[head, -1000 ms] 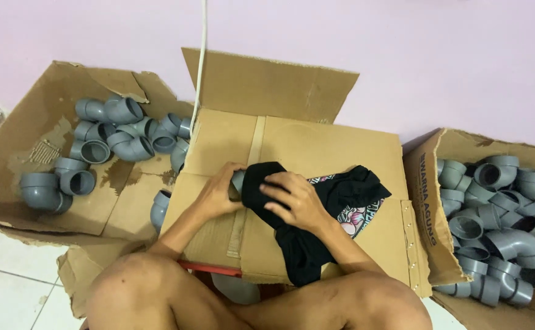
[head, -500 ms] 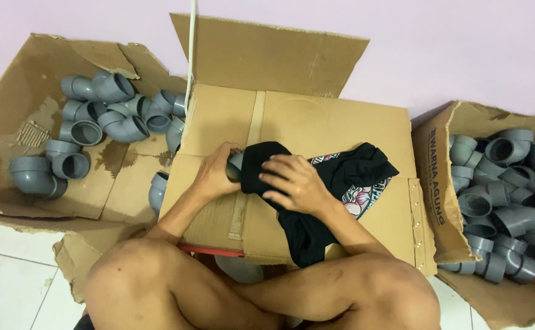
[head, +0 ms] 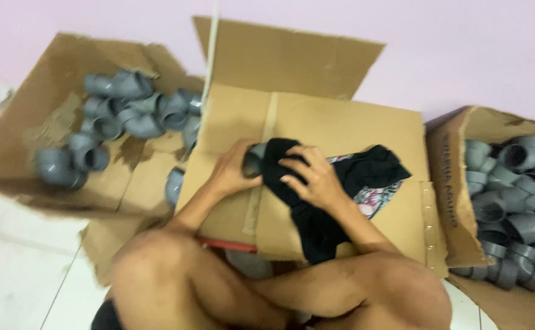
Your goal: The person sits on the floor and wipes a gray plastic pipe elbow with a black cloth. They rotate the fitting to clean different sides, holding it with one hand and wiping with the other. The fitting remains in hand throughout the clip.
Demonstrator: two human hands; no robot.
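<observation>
The left hand curls its fingers around a grey pipe fitting, which lies on top of the closed cardboard box with its open end facing left toward the palm and its long axis roughly across the box. The right hand presses a black cloth over the fitting, fingers spread and bent. More grey fittings fill the open boxes on either side.

bare arms and bare legs, no sleeves, with dark shorts showing at the hip
</observation>
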